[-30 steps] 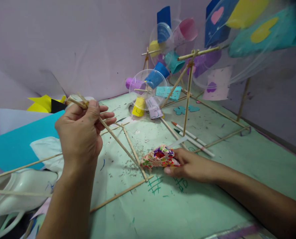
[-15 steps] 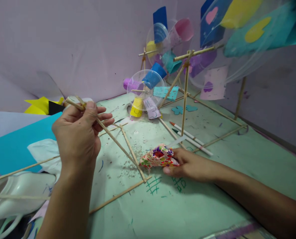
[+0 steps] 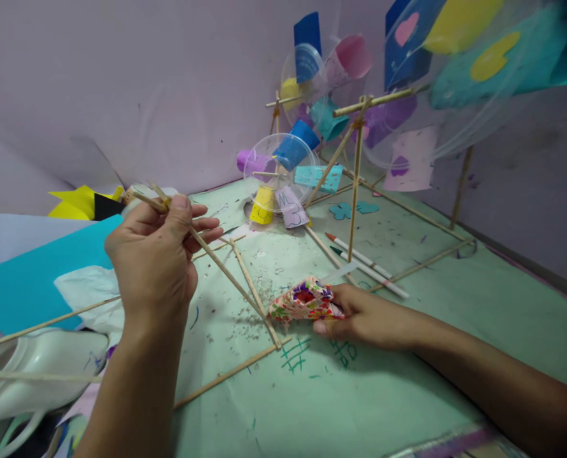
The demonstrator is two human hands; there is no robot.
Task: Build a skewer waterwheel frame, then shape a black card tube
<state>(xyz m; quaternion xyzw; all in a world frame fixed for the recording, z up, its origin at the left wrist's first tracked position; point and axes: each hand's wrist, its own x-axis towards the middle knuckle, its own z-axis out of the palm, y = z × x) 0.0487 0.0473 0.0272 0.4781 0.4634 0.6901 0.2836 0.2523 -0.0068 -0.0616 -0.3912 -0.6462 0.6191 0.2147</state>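
Note:
My left hand pinches the bound upper end of a thin wooden stick, its other fingers loosely apart. The stick slants down right to meet another wooden stick of a small frame near the table. My right hand grips what looks like a glue gun in a floral wrap, a translucent stick jutting from its back. Its tip is at or very close to the joint where the sticks meet; whether it touches I cannot tell. A further stick runs along the table from the frame's lower corner.
Behind stands a larger stick frame carrying clear discs with coloured paper cups. A smaller cup wheel sits at the back. Two white pens lie near my right hand. At left are blue paper and a white plastic container.
My left hand has shifted very slightly right, with the top of the stick. My right hand and the floral glue gun look unmoved.

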